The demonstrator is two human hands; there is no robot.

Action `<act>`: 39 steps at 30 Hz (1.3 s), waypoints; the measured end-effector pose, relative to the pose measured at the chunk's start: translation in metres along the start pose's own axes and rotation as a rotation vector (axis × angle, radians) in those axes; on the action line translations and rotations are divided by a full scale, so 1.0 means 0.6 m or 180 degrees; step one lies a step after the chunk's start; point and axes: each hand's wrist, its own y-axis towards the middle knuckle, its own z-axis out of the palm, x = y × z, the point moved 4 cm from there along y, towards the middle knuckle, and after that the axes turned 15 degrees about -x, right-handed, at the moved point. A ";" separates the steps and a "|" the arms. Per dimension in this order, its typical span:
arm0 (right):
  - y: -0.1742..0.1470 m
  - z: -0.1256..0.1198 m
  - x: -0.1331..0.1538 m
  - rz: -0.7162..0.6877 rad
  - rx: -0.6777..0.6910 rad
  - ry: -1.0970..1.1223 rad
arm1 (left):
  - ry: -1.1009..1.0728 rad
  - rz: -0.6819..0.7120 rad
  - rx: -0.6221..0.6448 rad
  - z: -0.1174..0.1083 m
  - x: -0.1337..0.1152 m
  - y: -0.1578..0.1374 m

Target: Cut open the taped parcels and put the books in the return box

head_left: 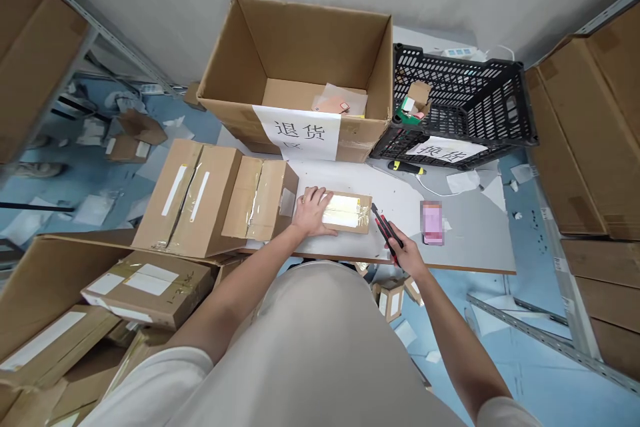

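A small cardboard box (367, 213) with a white label under clear tape lies flat on the table. My left hand (313, 212) grips its left end, with fingers toward the far edge and thumb along the near edge. At the box's right side, my right hand (406, 250) is closed around a red and black utility knife (384, 227). The knife's tip points up and left, close to the box's right end; I cannot make out how much blade shows. Left of my left hand stands a taped cardboard carton (263, 197).
Behind stands a large open carton (313, 57) with a paper sign, beside a black plastic crate (455, 103). A blurred pink phone (433, 222) and a black and yellow tool (406, 167) lie on the right of the table (480, 240). Parcels fill a big carton (45, 267) at left.
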 end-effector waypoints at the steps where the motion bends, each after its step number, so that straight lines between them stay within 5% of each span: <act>1: 0.000 -0.001 0.003 -0.0005 0.0051 -0.0061 | 0.0004 -0.0042 0.0002 0.000 0.000 0.000; 8: 0.004 -0.018 0.001 -0.0066 0.0365 -0.0422 | 0.0033 -0.0023 0.0043 -0.001 -0.003 -0.001; 14: -0.015 -0.019 -0.020 0.0257 0.0556 0.0022 | -0.0019 -0.0100 0.0147 0.000 -0.003 -0.002; 26: -0.045 0.010 -0.027 0.0210 0.0658 0.0184 | -0.0036 -0.0018 0.0165 -0.001 -0.004 -0.004; 30: -0.068 -0.012 -0.055 0.0306 0.0335 0.0409 | -0.0036 -0.0098 0.0112 -0.005 -0.007 -0.001; 34: -0.075 -0.029 -0.070 0.0382 -0.0332 0.0874 | 0.0054 -0.0785 -0.0091 -0.006 -0.018 0.006; 39: -0.023 0.067 -0.011 0.0295 -0.0615 0.1642 | -0.0133 -0.1495 0.0021 0.004 -0.044 -0.024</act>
